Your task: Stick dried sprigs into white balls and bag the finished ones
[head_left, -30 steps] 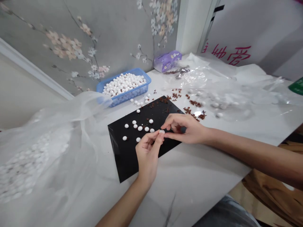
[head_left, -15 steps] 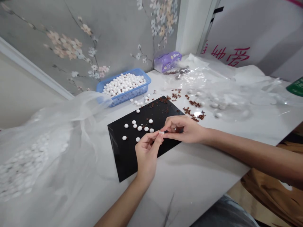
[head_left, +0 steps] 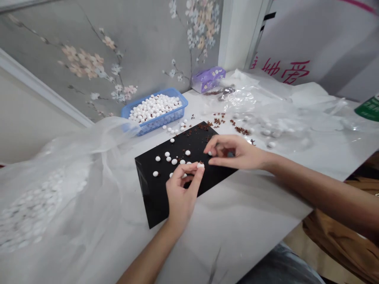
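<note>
Between the thumb and fingertips of my left hand (head_left: 181, 193) is a small white ball (head_left: 200, 166) with a bit of reddish brown on top. Just to its right, my right hand (head_left: 238, 153) hovers over the black board (head_left: 158, 201), thumb and forefinger parted with nothing visible between them. Another white ball shows partly behind its fingers; whether the curled fingers touch it I cannot tell. Several white balls (head_left: 174, 161) lie on the board beyond my left hand, some with brown bits at their undersides. Small brown star-shaped pieces (head_left: 203, 125) are scattered at its far end.
A blue basket (head_left: 162, 119) full of white balls stands against the wall. Clear plastic bags (head_left: 284, 102) cover the table's right side, near a purple packet (head_left: 209, 79). At left sits a translucent bag (head_left: 100, 177) holding many white balls. More brown pieces (head_left: 241, 130) lie behind my right hand.
My right hand has drawn away to the right from the ball, its fingertips parting. My left hand keeps its pinch on the ball, where a brown bit now shows on top.
</note>
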The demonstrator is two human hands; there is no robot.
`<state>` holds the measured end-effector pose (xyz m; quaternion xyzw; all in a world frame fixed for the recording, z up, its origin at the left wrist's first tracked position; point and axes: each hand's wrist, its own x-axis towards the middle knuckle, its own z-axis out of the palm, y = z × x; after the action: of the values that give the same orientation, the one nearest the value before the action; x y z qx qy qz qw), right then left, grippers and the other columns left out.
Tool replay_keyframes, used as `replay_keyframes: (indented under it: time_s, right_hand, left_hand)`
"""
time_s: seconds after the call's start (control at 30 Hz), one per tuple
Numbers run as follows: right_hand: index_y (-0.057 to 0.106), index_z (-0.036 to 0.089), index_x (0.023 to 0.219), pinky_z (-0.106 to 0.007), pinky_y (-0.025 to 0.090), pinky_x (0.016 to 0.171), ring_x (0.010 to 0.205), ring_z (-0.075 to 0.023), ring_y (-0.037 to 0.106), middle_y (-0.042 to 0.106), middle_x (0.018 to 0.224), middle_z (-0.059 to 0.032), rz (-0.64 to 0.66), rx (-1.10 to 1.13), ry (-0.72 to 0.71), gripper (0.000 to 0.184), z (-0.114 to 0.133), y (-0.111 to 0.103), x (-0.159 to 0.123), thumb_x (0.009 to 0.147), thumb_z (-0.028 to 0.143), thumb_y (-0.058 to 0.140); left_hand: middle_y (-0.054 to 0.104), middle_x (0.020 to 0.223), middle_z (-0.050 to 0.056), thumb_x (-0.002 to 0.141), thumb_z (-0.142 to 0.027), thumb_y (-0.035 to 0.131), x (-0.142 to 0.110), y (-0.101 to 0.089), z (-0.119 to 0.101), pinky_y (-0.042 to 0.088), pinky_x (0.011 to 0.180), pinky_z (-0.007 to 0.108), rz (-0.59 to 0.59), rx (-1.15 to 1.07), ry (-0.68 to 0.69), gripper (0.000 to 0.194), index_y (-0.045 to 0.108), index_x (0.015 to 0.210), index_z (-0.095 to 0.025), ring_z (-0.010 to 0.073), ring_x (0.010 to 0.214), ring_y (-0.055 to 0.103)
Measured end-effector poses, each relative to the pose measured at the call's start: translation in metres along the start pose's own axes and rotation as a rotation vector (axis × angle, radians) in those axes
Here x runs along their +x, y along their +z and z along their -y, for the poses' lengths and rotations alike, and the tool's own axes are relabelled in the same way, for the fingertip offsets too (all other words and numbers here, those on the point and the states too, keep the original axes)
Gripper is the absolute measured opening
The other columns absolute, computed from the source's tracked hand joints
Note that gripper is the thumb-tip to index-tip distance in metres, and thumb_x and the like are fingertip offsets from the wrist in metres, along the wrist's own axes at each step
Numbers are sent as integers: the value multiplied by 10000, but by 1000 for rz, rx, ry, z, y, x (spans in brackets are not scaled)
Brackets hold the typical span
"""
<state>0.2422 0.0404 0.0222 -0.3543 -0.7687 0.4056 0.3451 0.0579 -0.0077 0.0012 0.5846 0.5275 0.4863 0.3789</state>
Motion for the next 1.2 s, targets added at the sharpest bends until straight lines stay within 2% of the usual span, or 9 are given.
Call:
replay_keyframes:
  time_s: [0.13,0.2,0.27,0.43,0.6,0.73,0.9,1.07,1.2]
  right_hand:
    - [579,187,834,-243,391,492,523,-94,475,572,760,-17,-304,-366,146,157,-12,-38,1,759,323,603]
    - [596,191,815,-261,400,534,545,-112,495,601,792,-30,-362,-580,245,118,-24,-56,0,745,286,594]
    - [620,189,826,-264,402,554,576,-131,522,622,801,-37,-274,-689,356,124,-33,-69,-1,723,248,583]
    - [661,196,854,-238,398,537,581,-137,565,650,740,-16,77,-678,390,198,-30,-69,0,692,203,548]
    - [656,184,761,-238,372,468,452,-123,528,624,559,-3,161,-608,455,158,-24,-58,2,690,155,518]
    - [648,186,779,-249,359,485,489,-136,534,629,588,-16,157,-677,440,161,-30,-57,3,713,154,505]
    - [626,173,801,-265,369,585,699,-173,567,638,893,-75,82,-775,260,166,-34,-58,3,790,216,466]
    - [566,180,866,-245,335,550,598,-141,516,608,751,-40,-42,-732,254,175,-27,-57,4,842,200,394]
    - [570,168,847,-240,379,595,643,-139,537,622,772,-40,-149,-604,162,157,-23,-54,6,844,184,414]
  left_hand:
    - [692,911,23,814,-299,552,21,-26,-5,465,732,307,43,711,400,117,640,835,-224,203,903,593]
    - [683,987,27,830,-299,513,33,-38,-7,461,745,327,51,940,436,140,633,828,-226,231,980,565]
    - [677,1003,25,839,-305,489,42,-46,-8,467,733,330,76,1041,367,160,627,827,-226,236,995,556]
    - [676,1031,7,850,-324,460,51,-54,-4,467,765,348,107,1078,262,202,636,886,-232,240,1014,549]
    - [679,1029,45,823,-356,499,53,-52,2,457,771,364,74,984,221,222,637,954,-241,266,996,574]
    - [679,1024,45,805,-335,518,66,-50,2,456,736,336,-2,875,192,265,594,1041,-242,236,908,619]
    - [697,924,48,814,-306,480,104,-41,1,453,695,307,-53,832,137,241,617,993,-222,224,866,635]
    - [651,1078,100,811,-200,425,138,-24,9,439,811,367,85,967,183,320,631,1057,-191,263,951,599]
    - [660,1043,139,771,-126,428,152,-19,19,431,829,415,131,980,163,308,690,927,-169,311,986,583]
